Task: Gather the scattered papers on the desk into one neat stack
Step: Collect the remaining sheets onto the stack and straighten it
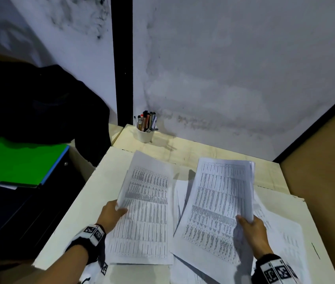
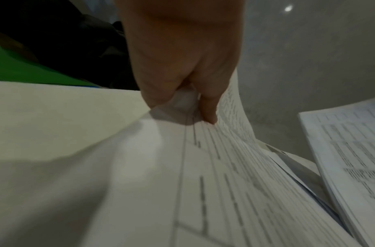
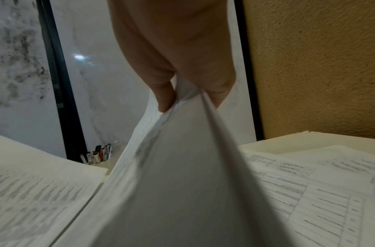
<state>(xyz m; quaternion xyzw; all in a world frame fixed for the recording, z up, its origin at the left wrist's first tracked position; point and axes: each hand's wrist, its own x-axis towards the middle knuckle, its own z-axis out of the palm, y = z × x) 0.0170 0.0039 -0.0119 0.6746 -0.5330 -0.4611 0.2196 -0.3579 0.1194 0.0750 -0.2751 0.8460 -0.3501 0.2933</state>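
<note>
This is an office work corner, a small booth closed by pale partition panels [image 1: 234, 68] with black frames and by a brown pinboard wall [image 1: 324, 171] on the right. The cream bench [image 1: 92, 193] carries printed sheets full of tables [image 1: 146, 212] and a white cup of pens and markers [image 1: 145, 130] in the far corner. On a dark cabinet to the left lies a green folder [image 1: 17, 160].

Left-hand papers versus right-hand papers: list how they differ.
The left-hand papers are pinched at their left edge by the left hand; the right-hand papers at their right edge by the right hand. The left-hand papers lie mostly flat, that edge curling up; the right-hand papers are lifted and tilted. Both carry dense printed tables.
</note>
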